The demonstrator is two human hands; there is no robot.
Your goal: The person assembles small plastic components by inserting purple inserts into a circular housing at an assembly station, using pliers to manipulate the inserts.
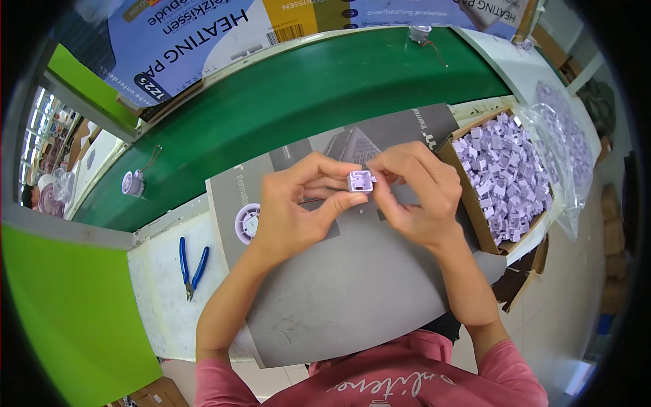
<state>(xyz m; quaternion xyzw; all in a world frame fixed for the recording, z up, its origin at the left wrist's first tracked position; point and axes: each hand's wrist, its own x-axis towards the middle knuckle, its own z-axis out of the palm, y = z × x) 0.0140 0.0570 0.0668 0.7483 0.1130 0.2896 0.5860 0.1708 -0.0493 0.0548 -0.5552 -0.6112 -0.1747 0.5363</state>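
Note:
A small square lilac plastic part (361,181) is held up between both hands over a grey cardboard sheet (352,285). My left hand (295,207) pinches it from the left, thumb under and fingers over. My right hand (413,193) grips its right side with the fingertips. To my right, a brown cardboard box (468,203) holds several more lilac parts (505,176) of the same kind.
Blue-handled pliers (191,268) lie on the white bench at the left. A green conveyor belt (291,102) runs behind, carrying a round lilac assembly (133,183) with a wire and another (420,32) far back. A clear plastic bag (566,156) hangs at the box's right. Printed cartons stand beyond the belt.

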